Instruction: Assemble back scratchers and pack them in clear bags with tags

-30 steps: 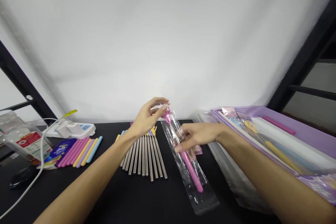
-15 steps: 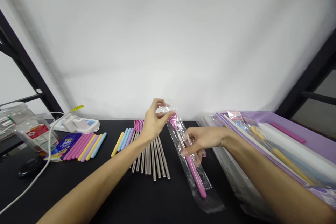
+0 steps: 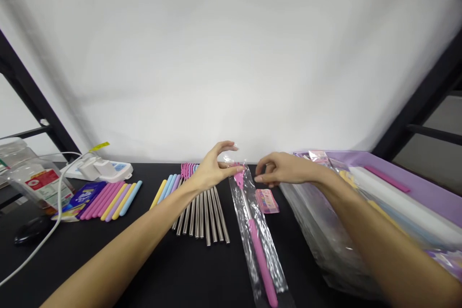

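Note:
A pink back scratcher with a metal rod and a pink handle lies lengthwise inside a clear plastic bag. My left hand pinches the bag's top end, its thumb over the pink head and index finger raised. Just right of the bag, my right hand hovers with loosely curled fingers, a gap between thumb and fingertips and nothing visible in it. Below that hand is a small stack of pink printed cards. Several metal rods with pink heads lie fanned out left of the bag, partly behind my left forearm.
Coloured handle tubes lie in groups at the left, beside a purple packet, a power strip, a mouse and a jar. At the right are clear bags and a lilac bin. A white cable crosses the left.
My right hand has let go of the bag and moved up, uncovering the pink cards. The bag with the back scratcher now lies lower and straighter, my left hand still at its top.

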Action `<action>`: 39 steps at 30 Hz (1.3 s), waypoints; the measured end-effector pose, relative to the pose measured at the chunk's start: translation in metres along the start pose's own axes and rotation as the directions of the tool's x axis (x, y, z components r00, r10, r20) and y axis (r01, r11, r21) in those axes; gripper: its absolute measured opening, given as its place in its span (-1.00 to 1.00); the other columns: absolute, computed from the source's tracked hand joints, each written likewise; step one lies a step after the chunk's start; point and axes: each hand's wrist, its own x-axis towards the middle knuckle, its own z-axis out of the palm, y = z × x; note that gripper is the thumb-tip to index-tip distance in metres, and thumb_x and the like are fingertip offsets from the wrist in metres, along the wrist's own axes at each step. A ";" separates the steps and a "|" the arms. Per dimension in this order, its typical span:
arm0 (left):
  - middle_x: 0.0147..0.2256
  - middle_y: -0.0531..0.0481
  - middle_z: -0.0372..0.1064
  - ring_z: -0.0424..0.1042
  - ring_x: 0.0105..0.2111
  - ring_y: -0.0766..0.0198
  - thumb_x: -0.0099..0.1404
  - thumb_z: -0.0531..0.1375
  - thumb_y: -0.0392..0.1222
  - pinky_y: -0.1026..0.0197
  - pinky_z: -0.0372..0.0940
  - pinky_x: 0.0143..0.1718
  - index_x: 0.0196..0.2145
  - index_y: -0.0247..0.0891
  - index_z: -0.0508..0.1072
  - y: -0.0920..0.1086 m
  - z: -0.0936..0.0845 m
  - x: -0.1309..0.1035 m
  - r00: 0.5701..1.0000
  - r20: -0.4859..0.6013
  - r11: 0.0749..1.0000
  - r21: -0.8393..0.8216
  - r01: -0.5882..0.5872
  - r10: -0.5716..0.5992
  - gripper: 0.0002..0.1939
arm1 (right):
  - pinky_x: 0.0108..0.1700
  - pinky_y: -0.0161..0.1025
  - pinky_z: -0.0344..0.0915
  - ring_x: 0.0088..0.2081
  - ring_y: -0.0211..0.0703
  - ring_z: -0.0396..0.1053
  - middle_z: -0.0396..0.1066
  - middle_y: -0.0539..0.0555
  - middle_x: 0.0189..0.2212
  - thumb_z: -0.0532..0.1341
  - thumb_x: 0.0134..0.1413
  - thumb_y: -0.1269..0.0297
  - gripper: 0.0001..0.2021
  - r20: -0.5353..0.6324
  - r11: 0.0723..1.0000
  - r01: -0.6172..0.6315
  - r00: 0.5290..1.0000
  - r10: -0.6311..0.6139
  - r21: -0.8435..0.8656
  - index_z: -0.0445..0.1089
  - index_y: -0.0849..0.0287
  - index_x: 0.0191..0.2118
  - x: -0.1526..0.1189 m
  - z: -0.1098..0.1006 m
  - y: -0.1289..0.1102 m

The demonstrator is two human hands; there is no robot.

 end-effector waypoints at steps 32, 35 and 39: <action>0.17 -0.32 0.16 0.47 -0.44 0.35 0.09 0.35 -0.18 0.17 0.40 -0.35 0.16 -0.19 0.18 -0.023 0.013 -0.010 0.961 0.243 0.985 0.138 0.100 -0.131 -0.29 | -0.42 -0.27 0.11 -0.34 -0.14 0.28 0.33 0.01 -0.29 0.44 -0.49 0.05 -0.48 0.058 0.912 -0.033 0.996 0.062 -0.408 0.32 0.12 -0.31 0.011 0.013 0.017; 0.16 -0.30 0.18 0.47 -0.44 0.35 0.08 0.36 -0.15 0.16 0.41 -0.34 0.15 -0.20 0.19 -0.023 0.013 -0.010 0.962 0.240 0.983 0.159 0.091 -0.128 -0.28 | -0.40 -0.26 0.11 -0.33 -0.14 0.27 0.32 0.01 -0.28 0.43 -0.49 0.03 -0.47 0.065 0.915 -0.022 0.996 0.053 -0.402 0.32 0.12 -0.30 0.011 0.012 0.019; 0.18 -0.27 0.16 0.46 -0.44 0.37 0.08 0.36 -0.13 0.18 0.40 -0.35 0.15 -0.19 0.19 -0.023 0.014 -0.010 0.962 0.245 0.981 0.181 0.075 -0.119 -0.28 | -0.39 -0.27 0.11 -0.33 -0.14 0.27 0.32 0.02 -0.27 0.45 -0.53 0.04 -0.44 0.072 0.918 -0.019 0.996 0.052 -0.396 0.31 0.12 -0.29 0.013 0.012 0.020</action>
